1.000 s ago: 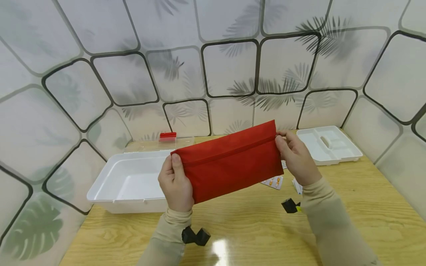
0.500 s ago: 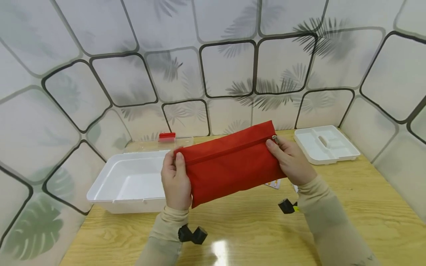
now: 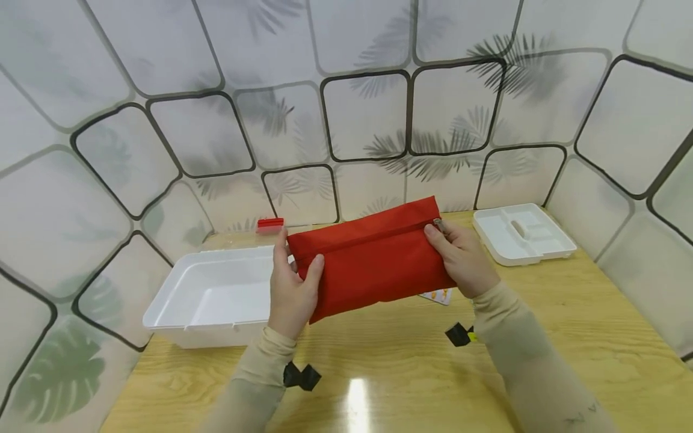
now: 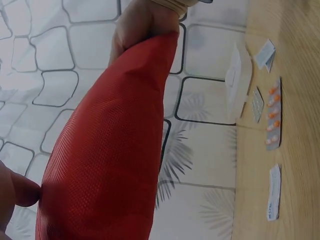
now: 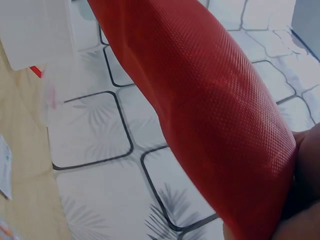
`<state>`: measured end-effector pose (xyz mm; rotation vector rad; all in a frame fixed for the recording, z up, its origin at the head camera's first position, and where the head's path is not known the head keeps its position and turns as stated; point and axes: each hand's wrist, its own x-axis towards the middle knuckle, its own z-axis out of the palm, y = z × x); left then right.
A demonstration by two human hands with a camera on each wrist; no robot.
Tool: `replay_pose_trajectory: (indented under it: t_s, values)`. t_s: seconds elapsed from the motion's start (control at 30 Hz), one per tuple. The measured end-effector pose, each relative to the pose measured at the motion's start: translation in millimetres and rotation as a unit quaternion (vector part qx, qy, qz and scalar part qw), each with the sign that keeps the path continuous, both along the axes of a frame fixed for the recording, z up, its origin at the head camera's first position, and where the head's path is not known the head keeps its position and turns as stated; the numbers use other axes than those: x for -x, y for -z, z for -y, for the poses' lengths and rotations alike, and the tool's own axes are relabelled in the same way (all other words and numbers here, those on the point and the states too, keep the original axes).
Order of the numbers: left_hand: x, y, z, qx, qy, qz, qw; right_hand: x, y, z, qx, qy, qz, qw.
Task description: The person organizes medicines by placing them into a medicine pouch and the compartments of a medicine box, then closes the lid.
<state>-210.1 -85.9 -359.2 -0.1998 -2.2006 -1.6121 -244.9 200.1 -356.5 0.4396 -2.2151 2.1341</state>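
A red zippered pouch (image 3: 379,255) is held up above the table, tilted with its right end higher. At its left end my left hand (image 3: 294,288) holds it, thumb on the front and fingers at the edge. My right hand (image 3: 465,255) grips the right end beside the metal zipper pull (image 3: 438,224), thumb on the front. In both wrist views the pouch (image 4: 110,135) looks bulged, and the zip seems closed. Behind it, an orange blister pack (image 3: 440,296) partly shows in the head view.
A white bin (image 3: 208,294) stands at left, with a clear lid with a red clip (image 3: 269,224) behind it. At back right lies a white divided tray (image 3: 525,234). The left wrist view shows blister packs (image 4: 273,114) and a white packet (image 4: 274,192) on the table.
The pouch has shifted slightly left. My left thumb has slid inward over its front while the left fingers have straightened at the edge. My right hand has moved left with the pouch.
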Motion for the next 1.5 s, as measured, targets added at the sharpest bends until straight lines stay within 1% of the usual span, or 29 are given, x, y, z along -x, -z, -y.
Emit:
replay_pose_trajectory:
  t_s: [0.13, 0.2, 0.3, 0.37, 0.5, 0.6, 0.67, 0.7, 0.8, 0.87, 0.9, 0.93, 0.97, 1.0, 1.07, 1.1, 1.13, 1.2, 1.27, 1.4, 1.5]
  values:
    - [-0.7, -1.1, 15.6, 0.060, 0.008, 0.014, 0.9981, 1.8, 2.0, 9.8, 0.037, -0.013, 0.049, 0.998]
    - [-1.5, -2.2, 25.0, 0.079, 0.018, 0.036, 0.9961, 1.6, 2.6, 17.9, 0.069, -0.023, 0.076, 0.995]
    - [-1.7, -4.4, 39.4, 0.084, 0.036, 0.084, 0.9923, -1.4, 1.8, 34.4, 0.110, -0.041, 0.102, 0.988]
    - [-0.5, -7.0, 49.5, 0.070, 0.044, 0.124, 0.9889, -4.4, 0.4, 46.9, 0.124, -0.049, 0.112, 0.985]
    - [3.7, -15.8, 71.6, 0.039, 0.033, 0.198, 0.9789, -10.9, -3.1, 71.2, 0.123, -0.067, 0.118, 0.983]
    - [7.1, -20.8, 91.3, 0.016, 0.038, 0.232, 0.9719, -14.0, -3.2, 86.5, 0.139, -0.091, 0.127, 0.978]
    - [8.2, -21.9, 105.3, -0.022, 0.052, 0.235, 0.9704, -16.0, -2.7, 96.2, 0.162, -0.108, 0.136, 0.971]
    - [8.7, -21.6, 112.1, -0.043, 0.058, 0.230, 0.9704, -16.8, -2.3, 101.1, 0.175, -0.116, 0.140, 0.968]
    - [9.3, -20.4, 130.8, -0.102, 0.076, 0.204, 0.9707, -17.9, 1.1, 116.5, 0.217, -0.132, 0.149, 0.956]
    - [10.1, -20.4, 143.4, -0.133, 0.082, 0.187, 0.9699, -17.3, 5.7, 128.5, 0.237, -0.128, 0.159, 0.950]
    - [10.7, -21.0, 149.6, -0.140, 0.081, 0.179, 0.9705, -16.3, 9.2, 135.1, 0.234, -0.123, 0.162, 0.951]
    - [11.3, -22.1, 155.8, -0.146, 0.079, 0.174, 0.9706, -15.4, 13.4, 142.1, 0.220, -0.115, 0.163, 0.955]
    - [12.0, -23.1, 161.9, -0.152, 0.072, 0.170, 0.9709, -14.3, 18.6, 149.2, 0.194, -0.106, 0.163, 0.961]
    - [12.4, -24.6, 167.8, -0.150, 0.063, 0.169, 0.9722, -13.6, 24.2, 156.3, 0.155, -0.096, 0.159, 0.970]
    - [13.7, -26.6, 180.5, -0.144, 0.039, 0.171, 0.9739, -11.6, 36.5, 171.6, 0.050, -0.079, 0.145, 0.985]
    - [14.4, -27.2, 185.9, -0.138, 0.027, 0.173, 0.9748, -11.1, 42.7, 178.5, -0.006, -0.072, 0.134, 0.988]
    - [15.1, -27.2, 191.0, -0.132, 0.016, 0.178, 0.9751, -10.7, 48.4, 185.1, -0.050, -0.067, 0.130, 0.988]
    - [16.6, -26.0, 199.5, -0.115, -0.001, 0.186, 0.9757, -10.0, 57.5, 196.2, -0.109, -0.062, 0.127, 0.984]
    - [18.4, -22.9, 206.6, -0.106, -0.010, 0.195, 0.9749, -9.3, 62.4, 205.3, -0.132, -0.058, 0.135, 0.980]
    - [19.2, -15.5, 218.3, -0.061, -0.027, 0.215, 0.9743, -6.8, 65.2, 218.8, -0.131, -0.057, 0.159, 0.977]
    - [18.7, -10.8, 224.9, -0.056, -0.020, 0.231, 0.9712, -4.7, 64.2, 225.2, -0.125, -0.066, 0.157, 0.977]
